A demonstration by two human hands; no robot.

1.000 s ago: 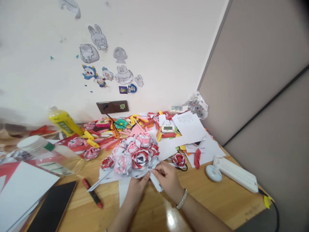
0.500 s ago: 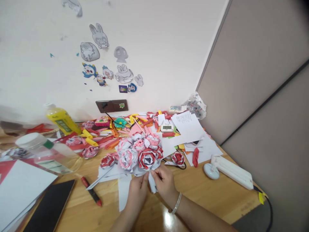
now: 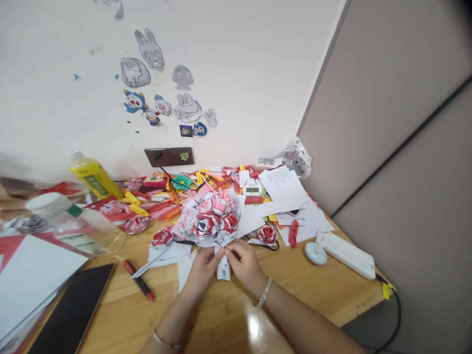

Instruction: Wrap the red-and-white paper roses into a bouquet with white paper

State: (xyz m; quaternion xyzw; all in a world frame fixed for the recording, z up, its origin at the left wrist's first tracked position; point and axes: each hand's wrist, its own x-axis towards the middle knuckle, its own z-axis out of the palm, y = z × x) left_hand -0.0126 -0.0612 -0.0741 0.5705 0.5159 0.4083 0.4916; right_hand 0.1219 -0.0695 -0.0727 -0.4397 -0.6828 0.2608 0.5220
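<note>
A bouquet of pink, red and white paper roses (image 3: 208, 216), wrapped in white paper, lies on the wooden table with its blooms away from me. My left hand (image 3: 205, 268) is closed at the neck of the wrapper, thumb and fingers pinched. From the other side my right hand (image 3: 243, 259) pinches the same gathered neck, its thumb close to the left one. Below them the white paper stem end (image 3: 223, 269) sticks out. What lies between the fingertips is too small to make out.
Loose paper roses (image 3: 267, 235) lie nearby. A red-and-black marker (image 3: 138, 280), a black slab (image 3: 75, 307) and a clear jar (image 3: 90, 231) are at left. White sheets (image 3: 285, 191), a timer (image 3: 252, 191) and a power strip (image 3: 346, 255) are at right. Coloured paper scraps (image 3: 167, 211) line the wall.
The bouquet has turned and tipped, so more wrapper shows on its right side and a longer stem end shows. Both hands have moved slightly with it, still pinching its neck.
</note>
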